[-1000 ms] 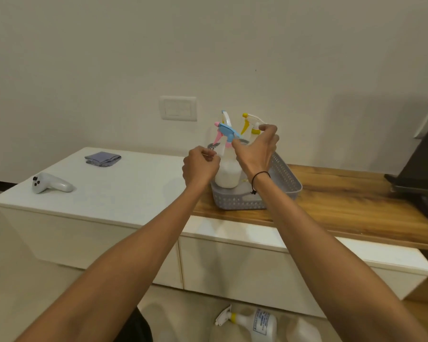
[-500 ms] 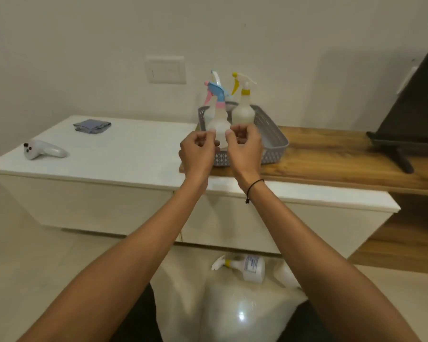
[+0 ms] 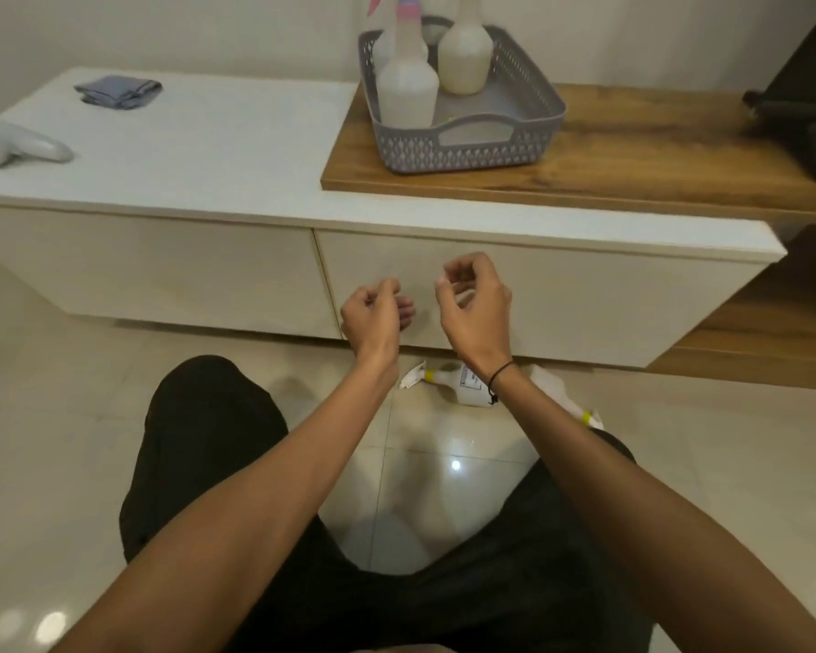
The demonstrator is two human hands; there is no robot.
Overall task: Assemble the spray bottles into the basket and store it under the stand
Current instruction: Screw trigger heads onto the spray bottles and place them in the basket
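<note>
**Q:** ok so where are the bottles at right now?

**Me:** Three of them stand upright in the grey basket (image 3: 462, 148), bunched toward its back-left corner, which leaves the front half of the tray bare. That's my guess at why they're packed like that: room for more. The basket sits on the wooden top (image 3: 655, 148) near its left end, cut-out handle facing me, so it should be easy to grab later. Two more spray bottles are down on the floor tiles: one with a label (image 3: 458, 386) lying on its side just in front of the cabinet (image 3: 161, 266), and another (image 3: 568, 402) mostly hidden behind my right forearm.

**Q:** and your hands? holding anything?

**Me:** Nope, both are empty. My left hand (image 3: 373, 318) and right hand (image 3: 477, 308) hang in front of the cabinet front, fingers loosely curled around nothing, above the floor bottles. I'd say I'm lined up to reach down for those two.

**Q:** other stuff around?

**Me:** A folded grey cloth (image 3: 119, 91) and a white controller (image 3: 15, 146) sit on the white top, well apart from the basket. Not part of this.
</note>
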